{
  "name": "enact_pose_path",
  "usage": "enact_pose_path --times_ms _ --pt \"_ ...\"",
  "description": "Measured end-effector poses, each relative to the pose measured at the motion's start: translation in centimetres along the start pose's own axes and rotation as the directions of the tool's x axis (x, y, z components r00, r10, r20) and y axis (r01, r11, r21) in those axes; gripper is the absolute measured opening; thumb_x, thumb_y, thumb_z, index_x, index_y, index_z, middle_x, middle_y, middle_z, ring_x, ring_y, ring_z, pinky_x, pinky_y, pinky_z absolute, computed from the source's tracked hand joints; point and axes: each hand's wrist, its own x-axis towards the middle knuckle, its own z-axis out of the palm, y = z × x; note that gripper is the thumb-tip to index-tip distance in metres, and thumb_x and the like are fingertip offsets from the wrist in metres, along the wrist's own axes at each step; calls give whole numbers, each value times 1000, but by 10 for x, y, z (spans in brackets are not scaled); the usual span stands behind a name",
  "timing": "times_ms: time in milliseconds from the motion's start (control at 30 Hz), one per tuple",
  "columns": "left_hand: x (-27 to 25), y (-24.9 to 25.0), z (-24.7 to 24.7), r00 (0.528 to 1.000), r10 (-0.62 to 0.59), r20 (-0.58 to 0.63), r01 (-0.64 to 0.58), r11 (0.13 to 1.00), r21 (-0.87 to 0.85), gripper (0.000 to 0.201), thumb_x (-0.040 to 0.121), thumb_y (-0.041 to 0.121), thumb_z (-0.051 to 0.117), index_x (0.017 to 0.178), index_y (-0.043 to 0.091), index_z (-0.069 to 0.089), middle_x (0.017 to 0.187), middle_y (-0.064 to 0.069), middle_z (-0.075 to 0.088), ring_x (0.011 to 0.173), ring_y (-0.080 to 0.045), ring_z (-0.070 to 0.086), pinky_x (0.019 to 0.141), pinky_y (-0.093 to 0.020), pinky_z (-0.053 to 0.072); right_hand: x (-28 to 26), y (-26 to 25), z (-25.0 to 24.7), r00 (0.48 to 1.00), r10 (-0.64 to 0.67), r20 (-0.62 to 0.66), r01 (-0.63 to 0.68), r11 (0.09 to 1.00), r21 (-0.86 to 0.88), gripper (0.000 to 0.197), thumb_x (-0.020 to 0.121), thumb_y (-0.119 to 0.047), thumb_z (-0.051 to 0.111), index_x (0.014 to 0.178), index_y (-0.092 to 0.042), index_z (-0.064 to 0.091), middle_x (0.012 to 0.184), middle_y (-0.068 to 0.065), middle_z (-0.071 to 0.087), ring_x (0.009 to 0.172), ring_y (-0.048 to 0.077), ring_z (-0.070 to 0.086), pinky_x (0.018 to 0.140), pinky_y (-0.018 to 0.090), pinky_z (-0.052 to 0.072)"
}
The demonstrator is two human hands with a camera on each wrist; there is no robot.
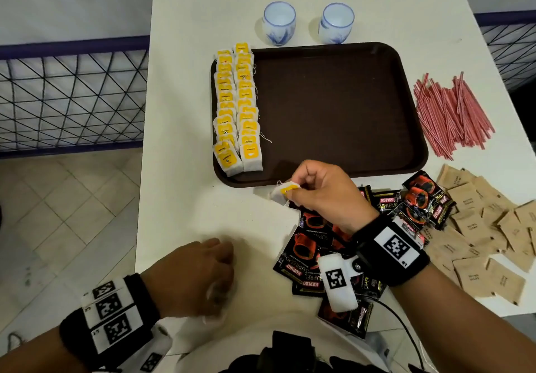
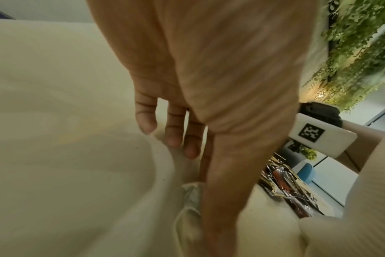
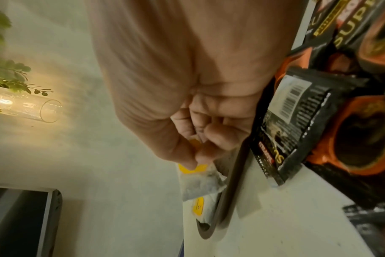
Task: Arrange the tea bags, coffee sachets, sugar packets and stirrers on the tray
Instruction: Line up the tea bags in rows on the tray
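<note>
A brown tray [image 1: 333, 111] lies on the white table, with two rows of yellow-tagged tea bags [image 1: 237, 105] along its left side. At the tray's front rim [image 3: 229, 191], my right hand [image 1: 290, 195] pinches one tea bag [image 1: 280, 192] by its yellow tag [image 3: 200, 186]. My left hand [image 1: 200, 271] is curled near the table's front edge. Its thumb and index finger seem to pinch a crumpled whitish wrapper [image 2: 191, 196], which is blurred. Black coffee sachets [image 1: 307, 250] are heaped under my right wrist. Brown sugar packets [image 1: 478, 227] lie at the right, and red stirrers [image 1: 452, 111] beside the tray.
Two blue-white cups [image 1: 279, 23] [image 1: 336, 23] stand behind the tray. A dark mesh railing [image 1: 72, 88] runs left of the table above a tiled floor. Most of the tray's floor is bare.
</note>
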Motion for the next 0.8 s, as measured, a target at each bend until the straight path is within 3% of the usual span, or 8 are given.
enact_pose_path --times_ms 100,267,400,500,567,667,733,800 --pt "4 -6 2 999 25 -23 -25 1000 -8 15 68 45 68 71 33 60 92 18 46 80 -3 38 64 -29 50 3 -3 -5 1000 -2 -26 2 1000 -17 14 85 -8 74 80 -13 62 67 0 64 51 4 48 53 20 37" --pt "9 -9 -3 999 18 -33 -22 990 -138 9 79 38 65 83 31 66 94 16 56 80 0 48 70 -26 50 6 -3 -12 999 -13 -45 12 1000 -23 14 85 -8 75 80 -13 62 62 -1 65 52 6 53 53 17 39" --pt "19 -15 -11 971 -1 -240 -81 939 -333 10 80 29 68 89 26 65 86 16 62 75 2 55 66 -12 42 8 -1 -14 999 -5 -52 3 1000 -28 13 86 -8 73 81 -14 63 63 0 66 55 11 57 53 20 41" --pt "25 -18 -12 910 -53 -411 -70 958 -279 22 83 28 73 100 27 59 101 17 55 86 2 54 71 -21 47 10 -3 -13 999 8 -43 -9 1000 -22 12 88 -6 71 83 -14 63 64 1 67 55 12 57 52 18 41" --pt "25 -18 -14 875 -2 -483 -99 978 -184 23 83 34 75 101 26 62 106 12 53 93 -6 55 74 -24 49 11 -5 -13 999 20 -35 -21 1000 -18 10 88 -6 70 85 -12 63 66 3 68 54 12 58 51 19 42" --pt "24 -21 -8 906 148 -397 -190 979 -68 16 84 39 74 94 27 70 106 9 57 94 -14 57 76 -29 51 14 -7 -12 999 35 -26 -35 999 -8 8 89 -5 69 87 -8 63 70 13 70 57 17 61 51 26 44" --pt "24 -24 0 926 123 -358 -173 979 -111 12 83 36 74 93 30 71 111 13 59 97 -11 58 75 -30 53 17 -9 -10 999 44 -19 -44 999 -3 6 90 -4 69 90 -4 62 74 19 71 59 19 64 51 27 46" --pt "26 -26 7 916 101 -387 -163 978 -131 9 82 28 75 91 28 73 112 14 62 98 -8 59 74 -29 54 19 -11 -8 999 47 -13 -47 999 -2 8 90 -2 68 92 0 61 74 19 71 56 16 64 49 25 46"
